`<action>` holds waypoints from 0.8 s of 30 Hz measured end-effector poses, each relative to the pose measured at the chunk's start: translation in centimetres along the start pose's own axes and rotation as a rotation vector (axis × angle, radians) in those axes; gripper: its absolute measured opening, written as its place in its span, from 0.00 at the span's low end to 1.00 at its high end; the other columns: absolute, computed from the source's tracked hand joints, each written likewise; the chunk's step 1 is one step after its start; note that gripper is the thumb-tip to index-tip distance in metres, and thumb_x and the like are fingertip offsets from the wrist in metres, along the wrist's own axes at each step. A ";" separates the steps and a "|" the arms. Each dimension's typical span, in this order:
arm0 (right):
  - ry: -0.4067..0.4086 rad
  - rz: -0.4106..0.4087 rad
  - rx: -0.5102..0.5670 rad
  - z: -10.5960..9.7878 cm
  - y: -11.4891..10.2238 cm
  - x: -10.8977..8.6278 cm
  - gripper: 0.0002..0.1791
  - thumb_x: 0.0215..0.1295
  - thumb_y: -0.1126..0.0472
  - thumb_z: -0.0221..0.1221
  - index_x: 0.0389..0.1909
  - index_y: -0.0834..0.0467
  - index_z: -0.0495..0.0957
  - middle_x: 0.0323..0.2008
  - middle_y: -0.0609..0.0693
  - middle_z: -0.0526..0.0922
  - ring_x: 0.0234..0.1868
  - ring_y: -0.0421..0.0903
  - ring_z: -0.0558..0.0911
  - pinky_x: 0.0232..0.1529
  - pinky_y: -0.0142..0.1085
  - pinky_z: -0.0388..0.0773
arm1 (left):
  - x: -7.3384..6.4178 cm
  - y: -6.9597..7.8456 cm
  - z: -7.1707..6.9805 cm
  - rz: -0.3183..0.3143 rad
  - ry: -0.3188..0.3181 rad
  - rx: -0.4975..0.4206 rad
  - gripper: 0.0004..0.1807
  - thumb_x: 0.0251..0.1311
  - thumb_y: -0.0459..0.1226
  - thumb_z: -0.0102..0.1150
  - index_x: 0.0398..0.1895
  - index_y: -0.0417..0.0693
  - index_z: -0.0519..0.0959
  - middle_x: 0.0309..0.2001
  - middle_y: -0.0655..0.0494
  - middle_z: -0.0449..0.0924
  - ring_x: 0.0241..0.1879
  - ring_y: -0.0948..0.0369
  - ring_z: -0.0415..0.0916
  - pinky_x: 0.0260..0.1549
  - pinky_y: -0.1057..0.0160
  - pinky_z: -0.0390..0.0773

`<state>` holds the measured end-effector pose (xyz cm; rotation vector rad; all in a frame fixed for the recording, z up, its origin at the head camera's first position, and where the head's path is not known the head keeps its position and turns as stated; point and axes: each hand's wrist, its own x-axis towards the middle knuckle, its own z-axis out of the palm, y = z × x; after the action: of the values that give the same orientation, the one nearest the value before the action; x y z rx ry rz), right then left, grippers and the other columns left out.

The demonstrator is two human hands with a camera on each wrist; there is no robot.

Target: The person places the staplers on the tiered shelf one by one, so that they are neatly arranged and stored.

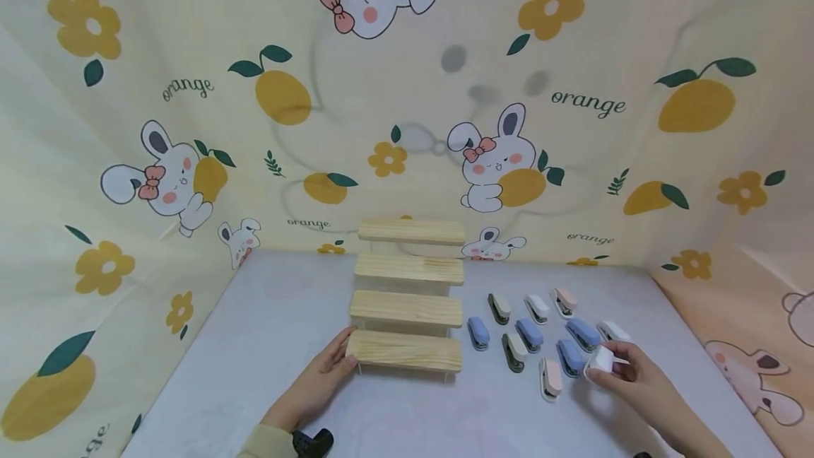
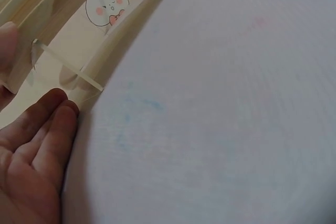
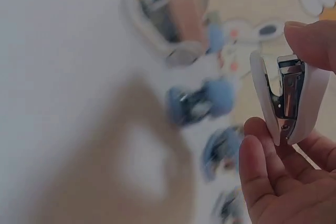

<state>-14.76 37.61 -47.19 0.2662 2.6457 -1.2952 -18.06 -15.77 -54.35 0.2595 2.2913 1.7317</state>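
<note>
My right hand (image 1: 626, 370) pinches a white mini stapler (image 1: 600, 360) between thumb and fingers, just off the table near the front of the stapler group. In the right wrist view the same stapler (image 3: 286, 98) stands upright with its metal inside showing. At the left end of the lowest step, my left hand (image 1: 326, 371) holds the corner of a wooden tiered display shelf (image 1: 404, 350). Seen from the left wrist, the fingers (image 2: 55, 135) lie beside a clear leg, while the thumb is on the wood.
Several small staplers lie right of the shelf, among them a blue one (image 1: 478, 333), a pink one (image 1: 550, 379) and a grey-green one (image 1: 514, 352). The pale table (image 1: 280, 302) meets a patterned cloth backdrop (image 1: 394, 76) behind and at both sides.
</note>
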 end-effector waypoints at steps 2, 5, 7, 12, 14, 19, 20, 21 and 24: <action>0.003 -0.036 0.023 0.1 -1.2 0.0 0.44 0.61 0.45 0.65 0.66 0.65 0.55 0.59 0.66 0.65 0.51 0.55 0.73 0.41 0.35 0.79 | 0.0 0.1 0.0 0.002 -0.005 -0.019 0.37 0.67 0.54 0.52 0.76 0.63 0.52 0.70 0.48 0.63 0.70 0.52 0.56 0.69 0.44 0.49; 0.000 -0.112 0.067 0.5 -3.0 0.4 0.44 0.60 0.46 0.66 0.67 0.64 0.55 0.58 0.63 0.66 0.50 0.54 0.72 0.39 0.32 0.79 | 0.0 0.2 0.1 0.000 -0.007 -0.033 0.38 0.67 0.54 0.52 0.76 0.63 0.52 0.70 0.47 0.63 0.70 0.52 0.57 0.69 0.44 0.50; -0.009 -0.168 0.089 0.8 -4.1 0.7 0.43 0.61 0.47 0.66 0.67 0.63 0.55 0.58 0.62 0.67 0.51 0.54 0.72 0.41 0.33 0.80 | 0.0 0.1 0.1 -0.004 -0.008 -0.038 0.38 0.67 0.54 0.53 0.76 0.63 0.51 0.70 0.47 0.62 0.70 0.52 0.56 0.69 0.45 0.51; -0.047 -0.269 0.094 1.8 -7.1 1.9 0.42 0.61 0.46 0.66 0.67 0.60 0.56 0.59 0.61 0.67 0.55 0.56 0.71 0.44 0.35 0.78 | -0.1 -0.1 0.0 -0.008 -0.013 -0.051 0.37 0.67 0.53 0.52 0.76 0.63 0.52 0.70 0.46 0.61 0.70 0.52 0.57 0.68 0.45 0.51; -0.062 -0.298 0.092 2.1 -8.3 2.4 0.42 0.60 0.46 0.66 0.67 0.59 0.57 0.58 0.60 0.67 0.55 0.56 0.71 0.45 0.36 0.78 | -0.1 -0.2 -0.1 0.001 -0.017 -0.059 0.37 0.67 0.53 0.52 0.76 0.62 0.52 0.70 0.45 0.61 0.69 0.51 0.57 0.68 0.45 0.51; -0.092 -0.347 0.107 2.9 -11.1 3.3 0.42 0.59 0.45 0.67 0.68 0.57 0.58 0.58 0.59 0.69 0.57 0.57 0.71 0.49 0.42 0.79 | 0.0 -0.3 -0.2 0.023 -0.031 -0.082 0.36 0.68 0.52 0.53 0.76 0.63 0.52 0.70 0.43 0.61 0.69 0.51 0.58 0.68 0.45 0.52; -0.097 -0.356 0.110 3.1 -11.7 3.5 0.42 0.59 0.45 0.66 0.68 0.57 0.57 0.59 0.59 0.69 0.57 0.57 0.71 0.50 0.42 0.79 | 0.0 -0.4 -0.1 0.025 -0.034 -0.089 0.36 0.68 0.51 0.53 0.76 0.63 0.52 0.70 0.43 0.61 0.69 0.51 0.59 0.68 0.45 0.52; -0.098 -0.358 0.112 3.3 -12.1 3.7 0.43 0.59 0.45 0.66 0.68 0.56 0.58 0.59 0.58 0.69 0.57 0.57 0.71 0.51 0.42 0.79 | 0.0 -0.4 -0.1 0.026 -0.037 -0.094 0.36 0.68 0.51 0.53 0.76 0.63 0.52 0.70 0.43 0.61 0.68 0.52 0.59 0.68 0.45 0.52; -0.089 -0.377 0.117 4.0 -13.4 4.4 0.42 0.58 0.44 0.67 0.69 0.54 0.58 0.58 0.56 0.69 0.56 0.55 0.72 0.50 0.41 0.79 | 0.0 -0.5 -0.1 0.028 -0.046 -0.107 0.36 0.68 0.50 0.53 0.76 0.63 0.52 0.70 0.42 0.60 0.68 0.52 0.59 0.68 0.46 0.52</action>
<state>-21.93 26.71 -40.48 -0.2846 2.6308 -1.5304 -18.05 -15.97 -54.78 0.3084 2.1653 1.8350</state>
